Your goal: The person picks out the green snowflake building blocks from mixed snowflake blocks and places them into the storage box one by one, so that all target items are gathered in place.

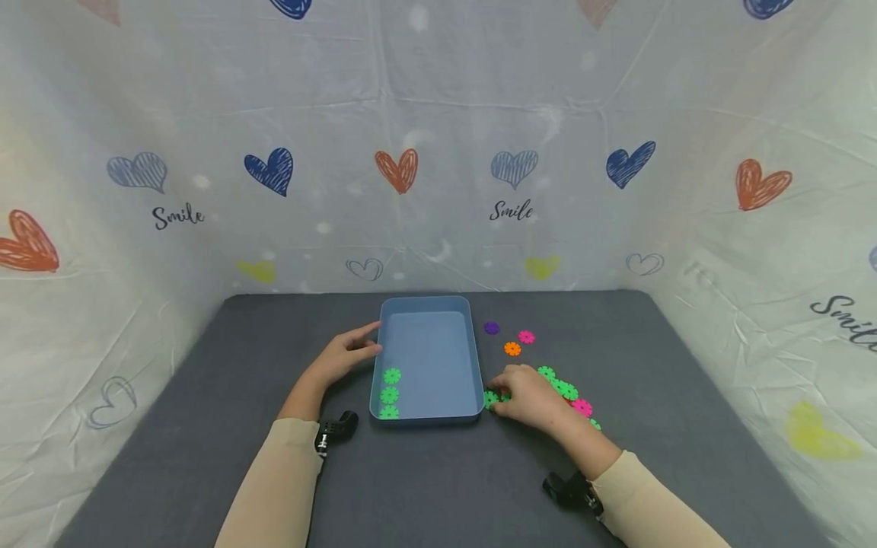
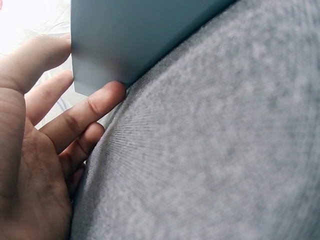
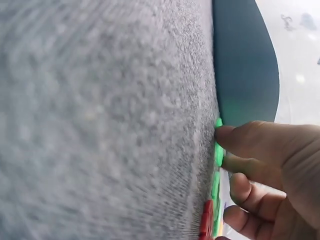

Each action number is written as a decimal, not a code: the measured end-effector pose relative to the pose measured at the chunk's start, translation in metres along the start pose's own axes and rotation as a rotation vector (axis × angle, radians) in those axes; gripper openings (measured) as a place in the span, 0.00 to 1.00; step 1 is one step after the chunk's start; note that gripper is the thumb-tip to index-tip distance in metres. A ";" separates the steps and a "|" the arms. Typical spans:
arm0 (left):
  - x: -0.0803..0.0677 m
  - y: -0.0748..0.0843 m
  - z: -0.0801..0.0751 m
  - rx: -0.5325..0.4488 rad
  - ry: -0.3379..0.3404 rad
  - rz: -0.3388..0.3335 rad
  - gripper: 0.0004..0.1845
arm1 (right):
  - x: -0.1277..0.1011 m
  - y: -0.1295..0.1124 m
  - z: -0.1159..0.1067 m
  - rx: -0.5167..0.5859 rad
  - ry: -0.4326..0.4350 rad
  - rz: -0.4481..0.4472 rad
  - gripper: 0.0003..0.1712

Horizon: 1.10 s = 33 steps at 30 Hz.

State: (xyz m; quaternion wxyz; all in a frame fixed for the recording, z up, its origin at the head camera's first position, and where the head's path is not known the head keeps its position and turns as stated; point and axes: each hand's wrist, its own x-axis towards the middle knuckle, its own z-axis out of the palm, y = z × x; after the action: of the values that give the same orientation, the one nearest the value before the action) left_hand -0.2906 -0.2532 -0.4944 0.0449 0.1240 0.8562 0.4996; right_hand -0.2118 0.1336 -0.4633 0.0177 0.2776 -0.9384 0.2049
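Head view: dark grey felt-like table mat (image 1: 205,396), backed and flanked by a crinkled white cloth printed with hearts; broad bare mat lies left of the left arm and along the near edge. Blue plastic tray (image 1: 473,365), rectangular, rounded corners, stands at centre; three green flower-shaped discs (image 1: 390,394) lie in a column inside against its left wall, the remainder of the floor bare. Left hand (image 1: 342,356), fingers extended and relaxed, rests against the tray's outer left wall, gripping nothing. Right hand (image 1: 527,399) lies just right of the tray's near right corner, fingers bent down over a green disc (image 1: 491,399) beside the wall; whether the disc is pinched or merely touched cannot be told. Behind the hand, a loose cluster of green and pink discs (image 1: 569,392); further back, well apart, single purple disc (image 1: 491,328), pink disc (image 1: 526,336), orange disc (image 1: 512,348). Left wrist view: straight fingers (image 2: 90,107) touch the smooth tray wall (image 2: 140,35) above coarse grey fabric. Right wrist view: fingertips (image 3: 240,137) meet thin green discs (image 3: 218,152) edge-on at the mat's surface, tray wall (image 3: 245,65) just beyond.
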 end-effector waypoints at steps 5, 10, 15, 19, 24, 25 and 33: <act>0.000 0.000 0.001 -0.008 0.003 0.007 0.35 | 0.000 0.001 -0.001 -0.122 -0.003 -0.050 0.12; -0.002 0.004 0.001 -0.011 -0.002 0.007 0.34 | -0.001 0.001 -0.001 -0.292 0.024 -0.170 0.13; -0.002 0.002 0.001 -0.008 0.006 -0.002 0.35 | -0.001 0.000 0.000 -0.364 0.060 -0.204 0.14; -0.006 0.012 0.001 -0.013 0.002 -0.008 0.34 | -0.003 0.000 -0.007 -0.374 0.089 -0.185 0.13; -0.016 0.034 -0.001 0.011 -0.023 -0.003 0.33 | -0.006 0.003 -0.019 -0.333 0.074 -0.106 0.10; -0.016 0.036 -0.001 0.020 -0.025 -0.002 0.33 | -0.006 0.003 -0.022 -0.318 0.067 -0.087 0.10; -0.005 0.009 0.001 0.017 -0.001 -0.004 0.34 | 0.002 -0.003 -0.049 -0.160 0.082 -0.016 0.08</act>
State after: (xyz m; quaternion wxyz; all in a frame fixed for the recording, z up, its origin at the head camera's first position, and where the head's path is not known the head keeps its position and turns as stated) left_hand -0.2845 -0.2494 -0.4877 0.0452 0.1231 0.8606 0.4921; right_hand -0.2159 0.1493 -0.4171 0.0799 0.2742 -0.9480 0.1404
